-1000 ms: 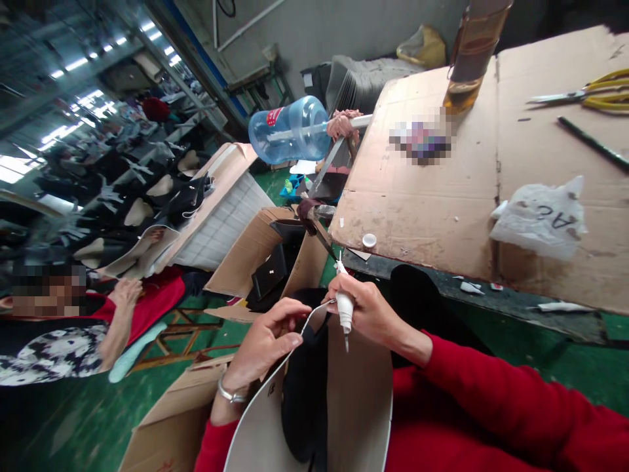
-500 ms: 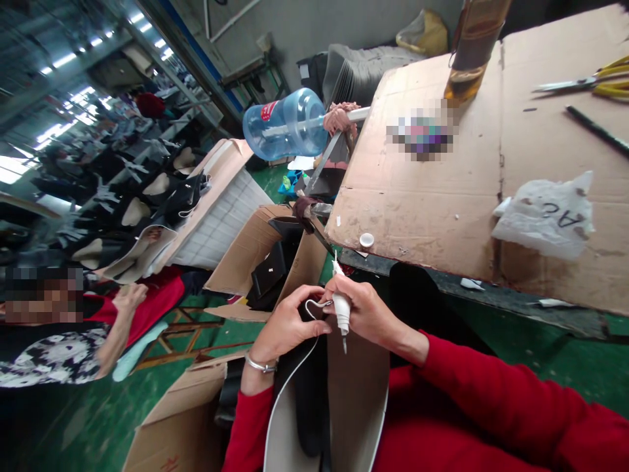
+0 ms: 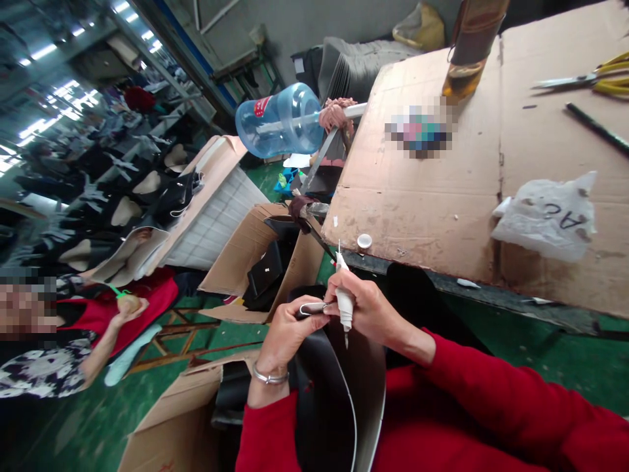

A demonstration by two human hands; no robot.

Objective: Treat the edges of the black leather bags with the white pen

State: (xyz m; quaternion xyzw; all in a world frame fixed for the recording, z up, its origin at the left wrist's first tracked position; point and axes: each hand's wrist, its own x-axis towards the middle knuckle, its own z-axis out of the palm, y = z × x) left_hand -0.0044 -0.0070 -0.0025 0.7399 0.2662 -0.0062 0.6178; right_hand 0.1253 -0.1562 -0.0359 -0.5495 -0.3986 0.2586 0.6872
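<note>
In the head view, our left hand [image 3: 281, 334] pinches the looped end of a black panel [image 3: 327, 396] before our body, where our right hand [image 3: 366, 308], gripping a white tube [image 3: 345, 307], meets it, so we're seemingly bending that end, which calls for a steady pinch, while we read an upside-down "A" on the plastic bag [image 3: 543, 219] but not the blue bottle [image 3: 295, 121]'s red label [image 3: 262, 106].

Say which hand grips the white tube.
The right hand grips the white tube; the left hand, wearing a metal bracelet, pinches the pale-edged sheet.

Grey wall [image 3: 363, 18], green floor [image 3: 545, 360], cardboard-covered table [image 3: 417, 203], blue post [image 3: 187, 38], strip lights [image 3: 44, 53] at upper left
</note>
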